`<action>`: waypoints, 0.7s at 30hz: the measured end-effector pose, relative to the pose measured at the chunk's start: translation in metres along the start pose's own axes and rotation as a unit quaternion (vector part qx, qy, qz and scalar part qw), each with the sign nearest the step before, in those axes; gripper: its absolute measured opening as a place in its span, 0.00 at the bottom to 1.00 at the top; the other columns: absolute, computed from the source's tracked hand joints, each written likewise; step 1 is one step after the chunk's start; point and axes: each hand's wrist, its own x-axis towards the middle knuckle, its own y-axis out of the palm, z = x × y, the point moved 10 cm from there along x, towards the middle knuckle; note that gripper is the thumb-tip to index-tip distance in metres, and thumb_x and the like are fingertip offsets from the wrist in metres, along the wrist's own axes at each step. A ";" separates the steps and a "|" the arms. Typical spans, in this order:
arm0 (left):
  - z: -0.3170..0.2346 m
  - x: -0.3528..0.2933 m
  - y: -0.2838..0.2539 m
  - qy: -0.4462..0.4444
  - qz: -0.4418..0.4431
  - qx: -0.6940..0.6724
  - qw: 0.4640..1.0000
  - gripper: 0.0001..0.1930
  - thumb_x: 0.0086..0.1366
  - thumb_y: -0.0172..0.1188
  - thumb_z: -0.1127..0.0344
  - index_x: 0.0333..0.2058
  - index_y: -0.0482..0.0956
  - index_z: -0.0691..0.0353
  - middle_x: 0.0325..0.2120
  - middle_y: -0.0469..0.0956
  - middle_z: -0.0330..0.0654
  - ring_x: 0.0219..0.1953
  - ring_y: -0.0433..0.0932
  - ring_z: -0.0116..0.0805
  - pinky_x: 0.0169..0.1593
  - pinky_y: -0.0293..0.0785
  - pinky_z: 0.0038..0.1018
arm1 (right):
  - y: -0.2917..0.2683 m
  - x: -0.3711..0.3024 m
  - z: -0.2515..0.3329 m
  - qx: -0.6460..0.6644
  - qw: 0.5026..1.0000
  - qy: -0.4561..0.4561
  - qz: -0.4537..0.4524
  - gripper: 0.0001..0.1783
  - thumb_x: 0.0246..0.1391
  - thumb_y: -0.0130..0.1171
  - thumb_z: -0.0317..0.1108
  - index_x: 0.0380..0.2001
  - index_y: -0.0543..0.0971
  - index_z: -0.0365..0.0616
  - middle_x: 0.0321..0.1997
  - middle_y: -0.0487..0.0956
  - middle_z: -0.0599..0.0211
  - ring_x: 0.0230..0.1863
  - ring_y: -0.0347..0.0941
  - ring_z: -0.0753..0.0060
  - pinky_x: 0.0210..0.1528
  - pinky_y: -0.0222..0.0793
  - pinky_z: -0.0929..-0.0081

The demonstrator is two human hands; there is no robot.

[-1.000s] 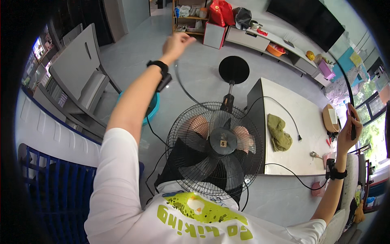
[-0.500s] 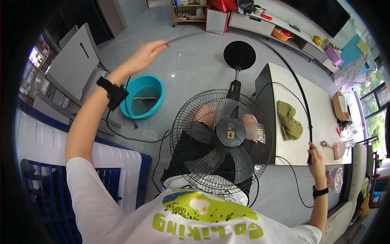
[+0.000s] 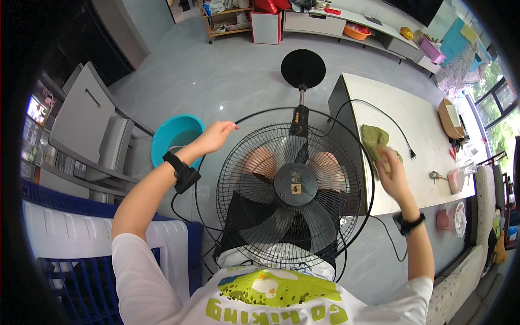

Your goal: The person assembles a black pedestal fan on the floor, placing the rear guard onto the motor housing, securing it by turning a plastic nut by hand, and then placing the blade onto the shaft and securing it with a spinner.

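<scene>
Fan (image 3: 295, 184) stands before the person's lap, its round wire cage turned up toward the head camera; the long axis runs lengthwise from the black disc base (image 3: 303, 69) on the floor (image 3: 244, 70), along the pole (image 3: 302, 97), down to the cage nearest the person. A thin black band (image 3: 372, 187) bows around the cage in a wide curve, from the left hand across the far side, then down past the right rim. The left hand (image 3: 214, 138) pinches the band at the cage's upper left, fingertips pointing inward. The right hand (image 3: 392, 176) is loosely open with fingers apart, slightly blurred, just beside the band; whether it touches is unclear. Behind its fingers, a green cloth (image 3: 375, 135) lies on the white table (image 3: 417, 116) near a black plug (image 3: 413, 154). A turquoise basin (image 3: 173, 130) sits on the floor beyond the left forearm.
</scene>
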 end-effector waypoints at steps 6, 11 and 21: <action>0.031 0.015 0.020 -0.023 0.027 -0.015 0.999 0.21 0.73 0.41 0.54 0.45 0.79 0.64 0.32 0.79 0.44 0.40 0.76 0.34 0.47 0.71 0.32 | 0.124 0.116 -0.064 0.164 0.963 0.125 0.176 0.27 0.64 0.50 0.44 0.58 0.67 0.34 0.57 0.73 0.51 0.56 0.70 0.59 0.58 0.65 0.66; 0.048 0.011 0.042 -0.081 0.066 -0.110 0.988 0.22 0.73 0.41 0.54 0.48 0.77 0.64 0.34 0.76 0.36 0.37 0.73 0.26 0.34 0.72 0.25 | 0.169 0.114 -0.082 0.182 0.928 0.198 0.256 0.25 0.64 0.52 0.46 0.45 0.77 0.30 0.32 0.78 0.68 0.35 0.70 0.78 0.40 0.68 0.75; 0.032 0.006 0.047 -0.037 0.085 -0.092 0.991 0.22 0.73 0.44 0.54 0.45 0.77 0.69 0.27 0.73 0.35 0.29 0.72 0.24 0.29 0.72 0.24 | 0.146 0.086 -0.069 0.111 0.973 0.171 0.113 0.23 0.62 0.53 0.45 0.34 0.80 0.30 0.22 0.78 0.57 0.25 0.73 0.68 0.31 0.69 0.69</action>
